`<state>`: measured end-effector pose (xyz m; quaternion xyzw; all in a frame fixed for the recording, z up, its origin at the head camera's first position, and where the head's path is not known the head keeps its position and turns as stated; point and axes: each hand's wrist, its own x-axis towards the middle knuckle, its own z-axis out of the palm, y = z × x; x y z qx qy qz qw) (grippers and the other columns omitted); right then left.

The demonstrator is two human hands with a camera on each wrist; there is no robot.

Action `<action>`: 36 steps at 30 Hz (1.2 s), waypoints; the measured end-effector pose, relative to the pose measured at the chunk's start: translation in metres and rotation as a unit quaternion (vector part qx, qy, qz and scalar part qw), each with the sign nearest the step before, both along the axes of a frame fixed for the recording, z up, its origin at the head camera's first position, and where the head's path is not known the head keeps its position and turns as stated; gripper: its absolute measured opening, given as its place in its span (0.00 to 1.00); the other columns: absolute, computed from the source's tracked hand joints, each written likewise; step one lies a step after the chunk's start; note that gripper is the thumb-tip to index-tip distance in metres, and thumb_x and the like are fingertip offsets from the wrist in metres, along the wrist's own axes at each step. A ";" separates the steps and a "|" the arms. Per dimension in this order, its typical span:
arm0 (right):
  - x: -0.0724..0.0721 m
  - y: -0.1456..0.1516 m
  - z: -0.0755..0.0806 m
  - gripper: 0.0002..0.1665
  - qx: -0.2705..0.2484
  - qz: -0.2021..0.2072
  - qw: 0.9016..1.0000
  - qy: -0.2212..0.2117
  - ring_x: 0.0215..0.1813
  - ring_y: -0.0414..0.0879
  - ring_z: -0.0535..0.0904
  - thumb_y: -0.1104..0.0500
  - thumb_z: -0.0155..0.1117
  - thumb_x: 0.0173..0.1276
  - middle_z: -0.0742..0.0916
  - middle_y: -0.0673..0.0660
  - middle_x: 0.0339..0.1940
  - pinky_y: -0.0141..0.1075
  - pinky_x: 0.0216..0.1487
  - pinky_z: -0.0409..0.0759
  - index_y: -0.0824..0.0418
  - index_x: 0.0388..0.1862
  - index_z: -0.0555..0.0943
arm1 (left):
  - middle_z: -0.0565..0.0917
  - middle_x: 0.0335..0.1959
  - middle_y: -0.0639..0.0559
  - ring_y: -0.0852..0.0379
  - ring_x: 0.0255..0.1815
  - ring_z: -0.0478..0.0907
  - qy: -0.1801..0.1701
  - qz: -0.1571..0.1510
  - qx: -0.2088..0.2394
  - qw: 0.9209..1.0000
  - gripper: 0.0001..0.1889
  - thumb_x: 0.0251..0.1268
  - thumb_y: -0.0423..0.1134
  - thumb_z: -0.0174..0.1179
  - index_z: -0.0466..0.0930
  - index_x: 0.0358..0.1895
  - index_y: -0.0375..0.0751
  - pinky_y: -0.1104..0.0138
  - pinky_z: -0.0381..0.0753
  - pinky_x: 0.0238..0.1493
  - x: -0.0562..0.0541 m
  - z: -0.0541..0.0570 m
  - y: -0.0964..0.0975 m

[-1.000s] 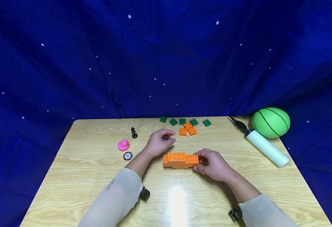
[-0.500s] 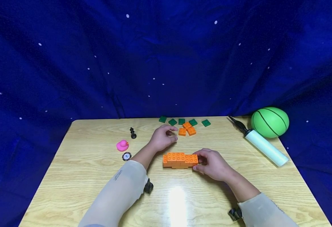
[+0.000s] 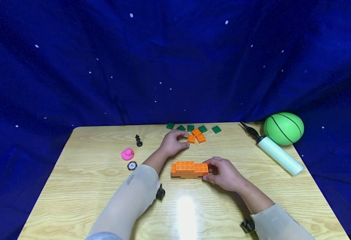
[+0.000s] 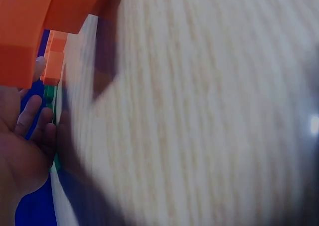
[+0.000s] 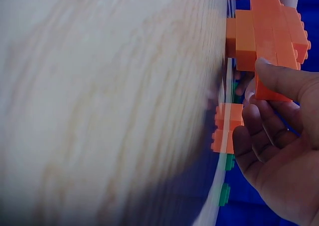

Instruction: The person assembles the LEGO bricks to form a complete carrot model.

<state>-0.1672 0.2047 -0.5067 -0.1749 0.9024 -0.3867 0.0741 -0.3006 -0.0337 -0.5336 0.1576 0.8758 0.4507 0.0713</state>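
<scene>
In the head view an assembly of orange toy building bricks (image 3: 189,169) lies at the middle of the table. My right hand (image 3: 225,174) pinches its right end between thumb and fingers; the right wrist view shows the thumb (image 5: 279,79) on the assembly's side. Farther back, my left hand (image 3: 173,143) reaches toward a small group of loose orange bricks. Its parted thumb and forefinger stand right at the left edge of the nearest loose orange brick (image 3: 191,139). Two more orange bricks (image 3: 201,138) lie against that one. In the left wrist view, the remaining fingers are loosely bent.
Several green bricks (image 3: 216,129) lie along the table's back edge. To the left are a black chess piece (image 3: 138,141), a pink rubber duck (image 3: 127,154) and a poker chip (image 3: 131,165). A hand pump (image 3: 279,155) and a green ball (image 3: 284,128) occupy the right back.
My left hand has moved forward and slightly right, up to the loose orange bricks. The right hand keeps its hold on the assembly, which stays in place.
</scene>
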 end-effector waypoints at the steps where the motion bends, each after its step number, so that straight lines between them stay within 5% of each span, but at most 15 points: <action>1: 0.000 -0.001 0.000 0.22 0.000 0.000 1.000 0.000 0.42 0.46 0.80 0.62 0.80 0.61 0.84 0.47 0.43 0.34 0.40 0.80 0.58 0.54 0.86 | 0.81 0.57 0.51 0.51 0.58 0.78 0.001 0.000 -0.003 1.000 0.23 0.64 0.43 0.74 0.84 0.62 0.48 0.57 0.78 0.61 -0.001 -0.001 0.000; 20: 0.000 -0.004 0.003 0.22 -0.006 0.009 1.000 0.005 0.42 0.48 0.80 0.61 0.81 0.61 0.84 0.47 0.43 0.34 0.40 0.80 0.58 0.54 0.86 | 0.78 0.65 0.46 0.45 0.66 0.75 0.028 0.002 -0.075 0.997 0.26 0.65 0.45 0.73 0.82 0.66 0.49 0.52 0.72 0.70 -0.007 0.001 0.008; 29: -0.001 -0.003 0.001 0.22 -0.003 0.010 1.000 0.006 0.42 0.47 0.80 0.61 0.81 0.61 0.84 0.47 0.43 0.34 0.41 0.81 0.58 0.53 0.86 | 0.80 0.61 0.47 0.47 0.61 0.77 0.035 0.002 -0.058 0.998 0.21 0.62 0.43 0.75 0.86 0.59 0.46 0.55 0.75 0.66 -0.009 -0.001 0.007; 36: 0.000 0.000 0.000 0.22 -0.001 0.003 1.000 -0.001 0.42 0.47 0.81 0.61 0.81 0.61 0.84 0.47 0.43 0.34 0.41 0.81 0.57 0.54 0.86 | 0.83 0.55 0.50 0.51 0.53 0.77 0.007 -0.002 -0.037 0.999 0.20 0.64 0.43 0.75 0.85 0.58 0.47 0.57 0.78 0.58 -0.004 0.001 0.006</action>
